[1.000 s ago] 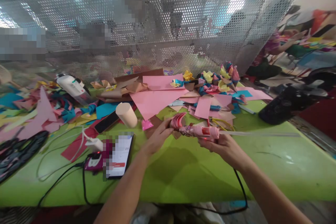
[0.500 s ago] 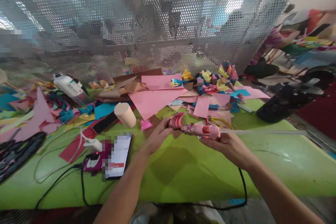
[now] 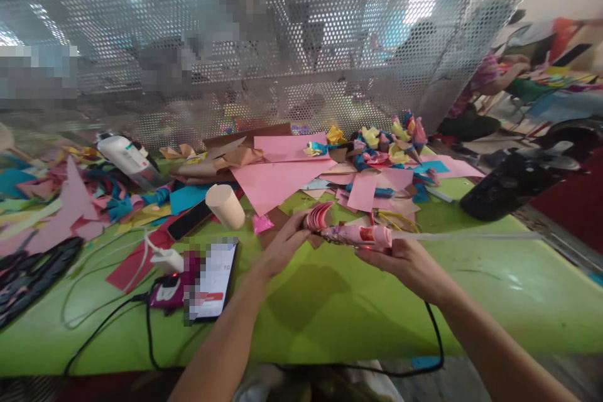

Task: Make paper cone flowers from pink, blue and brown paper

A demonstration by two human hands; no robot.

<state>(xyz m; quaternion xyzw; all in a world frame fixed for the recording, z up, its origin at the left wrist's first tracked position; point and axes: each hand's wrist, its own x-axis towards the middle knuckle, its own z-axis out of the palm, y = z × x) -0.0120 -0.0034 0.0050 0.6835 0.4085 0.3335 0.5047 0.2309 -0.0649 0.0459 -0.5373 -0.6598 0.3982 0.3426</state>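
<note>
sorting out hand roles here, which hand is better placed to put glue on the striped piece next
Probably the right hand: it holds the glue gun, whose front end points toward the striped piece. The left hand is holding that piece.

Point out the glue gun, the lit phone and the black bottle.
Glue gun [image 3: 360, 235]: head view, on the middle of its pink body.
Lit phone [image 3: 217, 279]: head view, on the middle of its screen.
Black bottle [image 3: 511, 187]: head view, on its dark side.
</note>
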